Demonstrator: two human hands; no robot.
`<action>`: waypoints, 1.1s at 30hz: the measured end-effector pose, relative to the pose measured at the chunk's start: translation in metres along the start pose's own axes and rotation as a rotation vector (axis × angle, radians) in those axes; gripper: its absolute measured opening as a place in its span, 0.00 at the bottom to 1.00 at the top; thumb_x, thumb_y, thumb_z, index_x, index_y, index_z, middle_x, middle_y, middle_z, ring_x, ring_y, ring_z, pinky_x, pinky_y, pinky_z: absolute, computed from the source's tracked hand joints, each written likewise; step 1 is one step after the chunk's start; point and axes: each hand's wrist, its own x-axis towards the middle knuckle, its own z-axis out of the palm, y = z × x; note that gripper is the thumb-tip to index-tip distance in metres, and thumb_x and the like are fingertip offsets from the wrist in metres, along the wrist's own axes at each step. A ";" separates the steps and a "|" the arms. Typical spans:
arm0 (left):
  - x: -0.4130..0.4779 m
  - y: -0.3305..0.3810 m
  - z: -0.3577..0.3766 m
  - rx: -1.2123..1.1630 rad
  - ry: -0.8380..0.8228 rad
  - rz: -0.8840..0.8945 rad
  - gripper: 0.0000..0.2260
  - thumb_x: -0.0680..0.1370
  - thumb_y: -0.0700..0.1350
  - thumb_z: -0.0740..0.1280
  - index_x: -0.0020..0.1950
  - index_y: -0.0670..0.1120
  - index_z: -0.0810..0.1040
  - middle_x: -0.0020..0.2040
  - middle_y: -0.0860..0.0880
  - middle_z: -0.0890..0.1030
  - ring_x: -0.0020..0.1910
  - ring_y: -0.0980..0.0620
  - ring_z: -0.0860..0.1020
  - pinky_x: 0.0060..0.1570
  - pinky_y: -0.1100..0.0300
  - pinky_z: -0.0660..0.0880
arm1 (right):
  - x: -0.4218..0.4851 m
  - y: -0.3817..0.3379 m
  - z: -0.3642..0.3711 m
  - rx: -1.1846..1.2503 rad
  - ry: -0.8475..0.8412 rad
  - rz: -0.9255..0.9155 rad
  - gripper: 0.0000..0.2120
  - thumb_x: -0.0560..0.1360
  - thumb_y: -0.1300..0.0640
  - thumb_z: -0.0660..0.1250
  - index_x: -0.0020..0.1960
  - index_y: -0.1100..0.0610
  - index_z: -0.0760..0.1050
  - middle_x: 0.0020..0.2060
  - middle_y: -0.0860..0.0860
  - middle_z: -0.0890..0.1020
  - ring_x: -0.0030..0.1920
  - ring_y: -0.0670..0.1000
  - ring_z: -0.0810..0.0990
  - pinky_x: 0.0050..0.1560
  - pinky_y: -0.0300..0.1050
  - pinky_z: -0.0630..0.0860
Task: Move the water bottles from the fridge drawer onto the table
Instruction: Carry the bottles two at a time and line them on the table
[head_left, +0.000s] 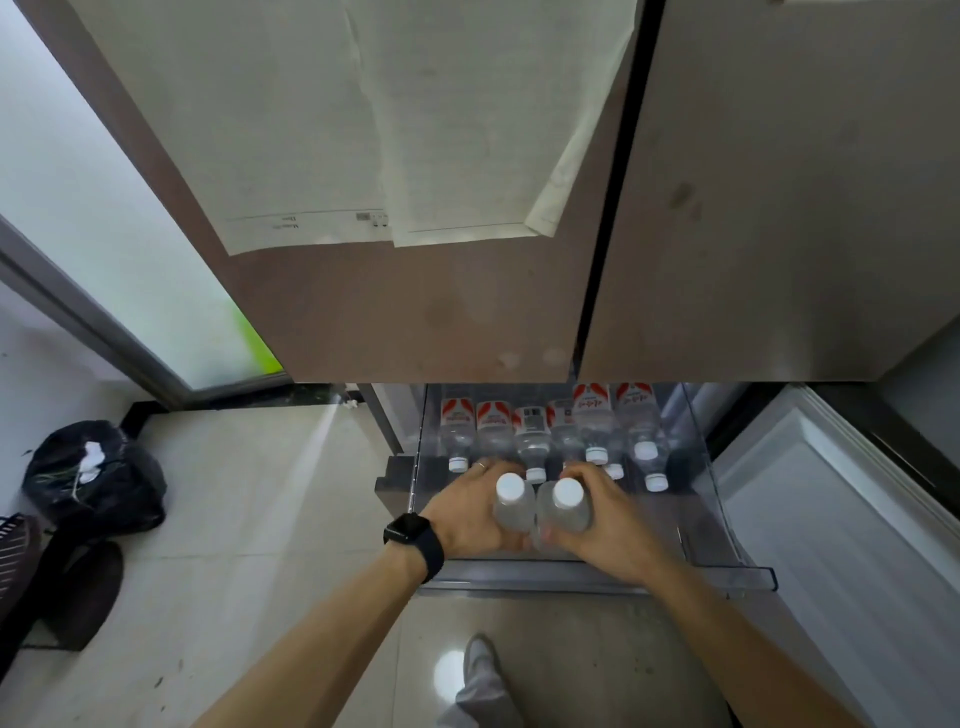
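The clear fridge drawer (727, 564) stands pulled out below the fridge doors. Several water bottles with white caps and red-and-white labels lie in a row (535, 434) at its back. My left hand (462, 512), a black watch on its wrist, grips one clear bottle (511, 501) held upright with its white cap toward me. My right hand (615, 517) grips a second upright bottle (566, 506) right beside the first. Both bottles are above the drawer's front part, touching each other. No table is in view.
Closed fridge doors (415, 312) with paper sheets (363, 130) taped on hang above the drawer. An open white lower door (841, 519) juts out on the right. A black rubbish bag (93, 478) sits on the tiled floor at left. My foot (480, 670) stands in front of the drawer.
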 end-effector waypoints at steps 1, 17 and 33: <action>-0.002 -0.001 0.003 -0.081 0.007 -0.007 0.33 0.70 0.59 0.77 0.71 0.52 0.69 0.68 0.51 0.75 0.67 0.49 0.71 0.66 0.58 0.68 | 0.003 0.000 0.003 -0.001 -0.034 0.013 0.32 0.63 0.43 0.80 0.62 0.47 0.70 0.58 0.43 0.76 0.57 0.46 0.77 0.56 0.46 0.77; 0.007 -0.002 0.004 -0.135 0.059 -0.083 0.24 0.69 0.55 0.76 0.61 0.55 0.72 0.55 0.54 0.81 0.51 0.51 0.79 0.52 0.51 0.79 | 0.012 0.001 0.007 -0.111 0.024 0.065 0.25 0.65 0.48 0.80 0.56 0.43 0.71 0.42 0.37 0.77 0.44 0.38 0.78 0.42 0.23 0.68; -0.192 0.024 -0.100 -0.188 0.663 -0.302 0.28 0.65 0.61 0.78 0.61 0.60 0.70 0.49 0.61 0.80 0.47 0.61 0.78 0.49 0.62 0.77 | -0.032 -0.149 -0.002 0.007 0.001 -0.436 0.29 0.58 0.41 0.80 0.55 0.34 0.71 0.48 0.28 0.78 0.47 0.31 0.77 0.33 0.26 0.74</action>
